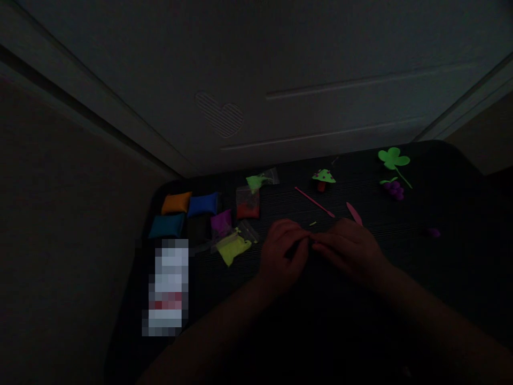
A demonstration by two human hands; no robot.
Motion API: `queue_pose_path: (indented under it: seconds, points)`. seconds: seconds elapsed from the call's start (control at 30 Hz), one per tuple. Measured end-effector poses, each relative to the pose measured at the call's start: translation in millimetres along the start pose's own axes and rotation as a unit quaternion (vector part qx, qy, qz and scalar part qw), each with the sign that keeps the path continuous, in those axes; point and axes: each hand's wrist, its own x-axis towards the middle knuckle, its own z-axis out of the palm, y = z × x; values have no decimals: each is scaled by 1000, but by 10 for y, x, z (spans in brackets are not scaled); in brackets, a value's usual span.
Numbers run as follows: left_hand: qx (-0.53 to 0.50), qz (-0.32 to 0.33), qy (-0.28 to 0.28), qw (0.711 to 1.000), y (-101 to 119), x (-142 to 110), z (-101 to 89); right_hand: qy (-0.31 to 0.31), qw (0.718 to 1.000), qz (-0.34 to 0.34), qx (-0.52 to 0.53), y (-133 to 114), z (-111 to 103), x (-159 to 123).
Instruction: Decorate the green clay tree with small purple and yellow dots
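The scene is very dark. My left hand (282,251) and my right hand (348,248) meet fingertip to fingertip low over a black mat (441,267), fingers curled and pinched together. What they pinch is too small and dark to name. A tiny green crumb (312,223) lies just beyond the fingertips. A thin pink stick tool (315,201) and a pink blade-shaped tool (354,213) lie on the mat just past my hands.
Bags of modelling clay lie at left: orange (176,202), blue (203,204), teal (167,225), purple (222,222), red (247,206), green (258,181), yellow (232,247). Finished pieces stand beyond: a green mushroom-like tree (324,178), a green clover (394,159), purple grapes (395,189). A white door (280,80) rises behind.
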Motion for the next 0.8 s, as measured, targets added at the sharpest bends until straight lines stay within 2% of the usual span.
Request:
queue_pose_path:
  seconds: [0.1, 0.23, 0.37, 0.5, 0.6, 0.8]
  points:
    - [-49, -26, -1, 998, 4, 8, -20, 24, 996, -56, -61, 19, 8, -4]
    - [-129, -86, -30, 987, 20, 31, -41, 15, 996, -60, -66, 28, 8, -4]
    - [-205, -174, -65, 961, 15, 50, -37, 13, 996, -62, -62, 19, -4, -10]
    - [-289, -262, -64, 919, -52, 38, -2, 3, 995, -64, -74, 14, 11, -16]
    - [-360, -314, -56, 876, -93, 36, 19, 1, 997, -48, -67, 6, 28, -9]
    - [-481, -376, -53, 790, -77, 86, 17, 5, 999, -7, -40, -46, 5, 12]
